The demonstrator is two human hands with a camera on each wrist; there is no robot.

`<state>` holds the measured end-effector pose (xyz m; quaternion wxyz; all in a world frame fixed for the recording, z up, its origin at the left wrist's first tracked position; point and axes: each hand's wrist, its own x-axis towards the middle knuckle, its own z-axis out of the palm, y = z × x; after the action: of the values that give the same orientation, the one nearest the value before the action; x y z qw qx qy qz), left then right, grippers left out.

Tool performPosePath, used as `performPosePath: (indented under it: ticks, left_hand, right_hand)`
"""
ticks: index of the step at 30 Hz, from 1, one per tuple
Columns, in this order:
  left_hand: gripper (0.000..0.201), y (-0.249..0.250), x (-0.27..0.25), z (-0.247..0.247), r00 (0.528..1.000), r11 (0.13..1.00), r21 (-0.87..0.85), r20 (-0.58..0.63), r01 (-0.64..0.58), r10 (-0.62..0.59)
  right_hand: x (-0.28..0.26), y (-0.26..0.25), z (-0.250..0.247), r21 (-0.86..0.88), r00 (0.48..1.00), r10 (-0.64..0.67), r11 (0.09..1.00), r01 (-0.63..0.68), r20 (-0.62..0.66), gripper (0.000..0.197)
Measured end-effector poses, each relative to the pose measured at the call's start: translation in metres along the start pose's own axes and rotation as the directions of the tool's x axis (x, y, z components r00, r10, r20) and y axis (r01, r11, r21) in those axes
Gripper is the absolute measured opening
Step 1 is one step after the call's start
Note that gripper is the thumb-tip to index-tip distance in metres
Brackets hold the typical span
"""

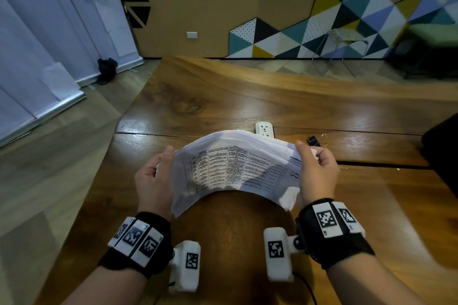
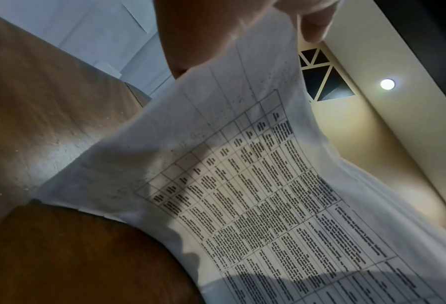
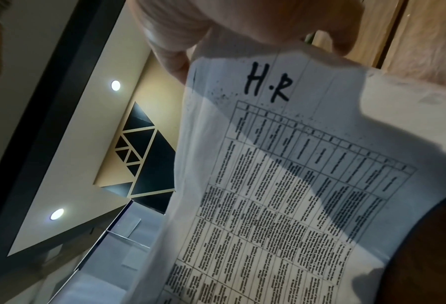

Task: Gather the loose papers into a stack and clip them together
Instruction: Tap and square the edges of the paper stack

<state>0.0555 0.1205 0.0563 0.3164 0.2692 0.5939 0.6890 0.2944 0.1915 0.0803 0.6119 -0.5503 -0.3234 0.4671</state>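
Both hands hold the stack of papers (image 1: pixel 233 168) above the tabletop (image 1: pixel 247 101), bowed upward in the middle. The left hand (image 1: pixel 153 176) grips the stack's 9 o'clock end, its fingers (image 2: pixel 315 24) clamped on the sheets; the right hand (image 1: pixel 317 171) pinches the 3 o'clock end, where "H.R" is handwritten. A black binder clip (image 1: pixel 314 141) lies on the tabletop at 1 o'clock from the stack, beside a white power socket (image 1: pixel 264 129).

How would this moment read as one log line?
stage: squaring | papers: held bowed by both hands | clip: on table, unused
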Motion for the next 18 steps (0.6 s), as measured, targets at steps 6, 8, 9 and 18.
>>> performPosePath:
  ticks: [6,8,9,18]
  left_hand:
    - [0.009,0.002,0.002,-0.002,0.997,0.999,0.044,0.075,0.01,-0.014]
    - [0.02,0.001,0.002,-0.003,0.995,0.998,0.055,0.1,0.0,-0.006]
    - [0.024,0.0,0.002,-0.004,0.995,0.998,0.058,0.102,-0.006,0.0]
    - [0.013,-0.006,0.005,-0.005,0.996,0.998,0.052,0.091,-0.025,0.02]
  right_hand:
    - [0.0,0.007,-0.01,-0.1,0.984,-0.172,0.979,0.177,0.055,0.021]
    - [-0.003,0.008,-0.014,-0.116,0.963,-0.213,0.965,0.234,0.168,0.02]
    - [-0.004,0.008,-0.016,-0.135,0.949,-0.223,0.957,0.257,0.223,0.02]
    - [-0.002,0.011,-0.024,-0.184,0.926,-0.303,0.92,0.346,0.227,0.028]
